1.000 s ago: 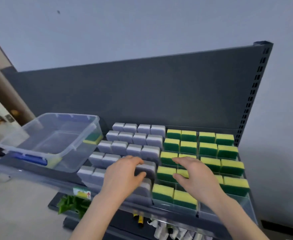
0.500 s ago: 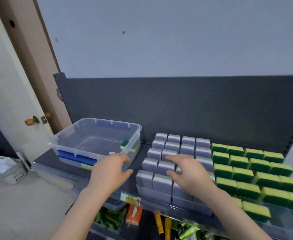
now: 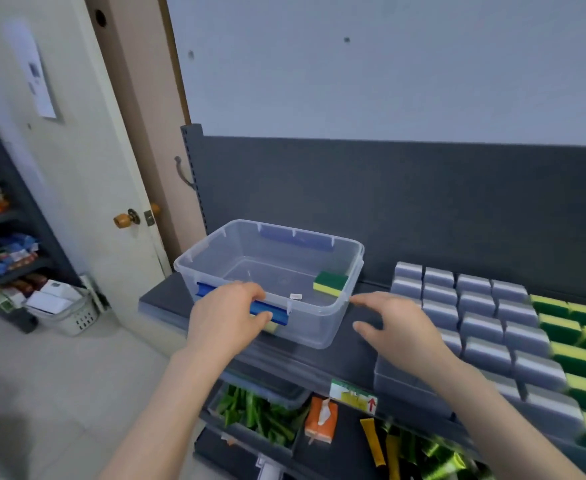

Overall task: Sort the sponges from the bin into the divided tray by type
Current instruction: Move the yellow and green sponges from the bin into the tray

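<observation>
dark shelf (image 3: 347, 355) carries all items. divided tray (image 3: 405, 386) sits at 3 o'clock of the bin: grey sponges (image 3: 482, 327) fill its left part, green-and-yellow sponges (image 3: 575, 358) its right part. clear bin (image 3: 312, 327) stands at centre, apart from the tray. loose sponge (image 3: 330, 283) lies inside the bin by the 3 o'clock wall, green face up. left hand (image 3: 225, 317) grips the bin's 6 o'clock rim, fingers curled over it, thumb at the blue clip (image 3: 205, 289). right hand (image 3: 399, 327) hovers at the bin's 4 o'clock corner, fingers spread, holding nothing; contact cannot be confirmed.
</observation>
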A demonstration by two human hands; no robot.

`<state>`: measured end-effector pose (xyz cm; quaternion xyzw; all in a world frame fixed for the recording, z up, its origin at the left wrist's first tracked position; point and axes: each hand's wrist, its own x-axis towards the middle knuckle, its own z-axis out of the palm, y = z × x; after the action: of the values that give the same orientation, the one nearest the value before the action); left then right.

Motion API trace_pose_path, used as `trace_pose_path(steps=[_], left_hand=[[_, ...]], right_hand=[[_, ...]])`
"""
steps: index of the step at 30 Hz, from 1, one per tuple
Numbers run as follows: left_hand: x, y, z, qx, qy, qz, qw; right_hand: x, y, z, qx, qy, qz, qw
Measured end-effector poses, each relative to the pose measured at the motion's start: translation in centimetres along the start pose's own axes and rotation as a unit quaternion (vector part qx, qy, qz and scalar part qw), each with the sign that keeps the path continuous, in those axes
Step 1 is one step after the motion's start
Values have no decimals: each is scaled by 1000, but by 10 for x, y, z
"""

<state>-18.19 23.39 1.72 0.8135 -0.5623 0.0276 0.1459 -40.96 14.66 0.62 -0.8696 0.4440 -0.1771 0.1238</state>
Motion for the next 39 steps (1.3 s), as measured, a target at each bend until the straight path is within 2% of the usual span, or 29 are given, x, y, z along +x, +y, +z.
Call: trace_pose_path(steps=[7, 15, 19, 25, 32, 36, 39], left_hand=[[47, -36, 13, 12, -10, -10, 1000], [126, -58, 27, 22, -41, 10, 999], [158, -69, 43, 40, -59, 6, 997], [199, -85, 69, 48, -112, 13, 992], [248, -110, 89, 63, -211, 30, 975], [281, -118, 97, 57, -245, 64, 966], [309, -120, 105, 18, -248, 84, 965]], right_hand=[[63, -8, 20, -2, 6, -19, 1000], [154, 3, 47, 40, -2, -1, 999], [198, 14, 62, 10, -42, -4, 999], [242, 27, 89, -77, -145, 10, 986], [271, 37, 107, -129, -170, 49, 976], [278, 37, 120, -162, -220, 94, 957], [282, 33, 127, -212, -266, 138, 930]])
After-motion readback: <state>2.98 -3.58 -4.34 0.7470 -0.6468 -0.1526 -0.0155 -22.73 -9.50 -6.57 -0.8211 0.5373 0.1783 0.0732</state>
